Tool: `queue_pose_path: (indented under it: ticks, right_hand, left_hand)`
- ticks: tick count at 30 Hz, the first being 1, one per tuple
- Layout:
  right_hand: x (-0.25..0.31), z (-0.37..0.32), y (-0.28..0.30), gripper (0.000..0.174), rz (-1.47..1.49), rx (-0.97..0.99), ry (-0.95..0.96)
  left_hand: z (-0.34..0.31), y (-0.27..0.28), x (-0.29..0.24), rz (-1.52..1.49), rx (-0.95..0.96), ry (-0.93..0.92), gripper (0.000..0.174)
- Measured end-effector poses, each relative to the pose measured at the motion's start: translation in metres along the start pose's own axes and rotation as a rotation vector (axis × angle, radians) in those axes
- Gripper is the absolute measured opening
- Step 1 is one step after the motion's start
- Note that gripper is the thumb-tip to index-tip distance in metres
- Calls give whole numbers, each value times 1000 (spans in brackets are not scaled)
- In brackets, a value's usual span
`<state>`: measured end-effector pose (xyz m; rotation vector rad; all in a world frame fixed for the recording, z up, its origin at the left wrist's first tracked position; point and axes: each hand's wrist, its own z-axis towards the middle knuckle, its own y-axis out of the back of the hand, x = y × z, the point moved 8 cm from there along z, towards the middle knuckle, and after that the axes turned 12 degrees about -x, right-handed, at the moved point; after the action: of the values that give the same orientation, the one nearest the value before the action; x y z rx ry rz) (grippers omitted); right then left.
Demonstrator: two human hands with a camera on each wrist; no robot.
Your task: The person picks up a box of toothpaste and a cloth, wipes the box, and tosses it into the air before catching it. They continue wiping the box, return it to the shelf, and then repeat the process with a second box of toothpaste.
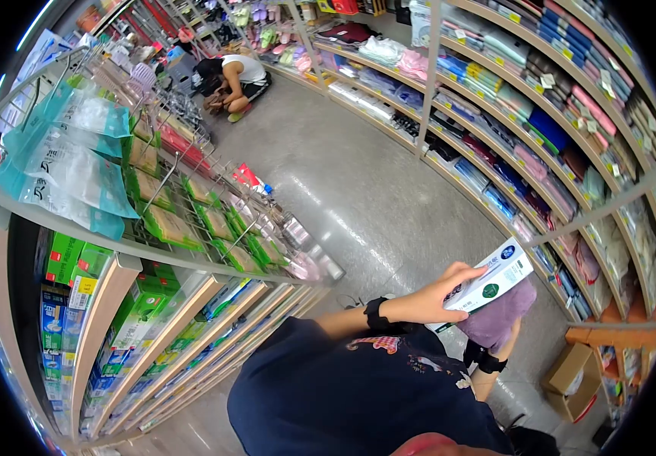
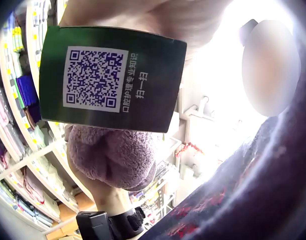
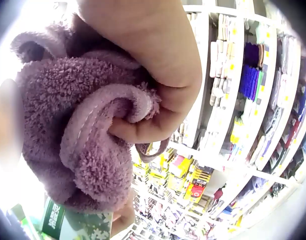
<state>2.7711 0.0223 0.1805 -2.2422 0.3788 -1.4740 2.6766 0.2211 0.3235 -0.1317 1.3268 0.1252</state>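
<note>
My left hand grips a long white and green toothpaste box, tilted up to the right in the head view. In the left wrist view, the green end of the box shows a QR code with Chinese print. A fluffy purple towel is bunched in my right hand, whose fingers curl into its folds. The towel hangs close behind and below the box, partly hidden by it in the head view. Both wrists wear black bands.
At left stands a shelf unit with boxed goods and hanging green and teal packs. Long shelves of folded textiles line the right side. A person crouches far down the aisle floor. A cardboard box is at lower right.
</note>
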Motion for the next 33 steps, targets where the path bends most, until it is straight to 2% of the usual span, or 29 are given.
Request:
queue_pose_path:
  ticks: [4, 6, 7, 8, 10, 11, 14, 18, 19, 20, 22, 23, 28, 31, 33]
  right_hand:
    - [-11, 29, -47, 56, -58, 116, -53]
    - [-15, 31, -97, 56, -253, 477, -113]
    - [-28, 41, -103, 61, -267, 522, -212]
    - [-31, 51, -109, 61, -271, 539, -219]
    - [-46, 51, -131, 63, -470, 816, -340]
    - [-39, 42, -160, 60, -490, 944, -372]
    - [-21, 46, -197, 55, -502, 1009, -320]
    - [-24, 83, -199, 57, -539, 992, -379]
    - [-25, 98, -193, 61, -513, 879, -322]
    - [-25, 104, -192, 61, -521, 895, -335]
    - [-14, 125, -193, 61, -187, 648, -485]
    - [-13, 138, -194, 54, -156, 663, -460]
    - [-26, 182, -211, 50, -196, 615, -431]
    - [-38, 185, -227, 50, -231, 643, -440]
    - [-47, 172, -241, 50, -261, 716, -509]
  left_hand:
    - [8, 41, 5, 61, -179, -35, 79]
    - [12, 56, 6, 59, -249, -21, 79]
    - [13, 66, 10, 61, -294, 22, 79]
    - [15, 74, 13, 63, -340, 65, 79]
    - [19, 84, 13, 67, -403, 61, 78]
    - [20, 89, 18, 49, -448, 85, 78]
    - [31, 96, 19, 72, -559, 60, 78]
    - [46, 98, 19, 75, -699, 51, 78]
    - [50, 95, 18, 98, -705, 42, 78]
    - [53, 92, 17, 122, -712, 34, 78]
    - [58, 81, 13, 159, -711, 36, 77]
    - [62, 75, 11, 196, -685, 34, 76]
    - [68, 60, 15, 301, -711, 4, 75]
    - [61, 62, 13, 291, -825, 13, 74]
    - [50, 64, 6, 324, -918, 46, 73]
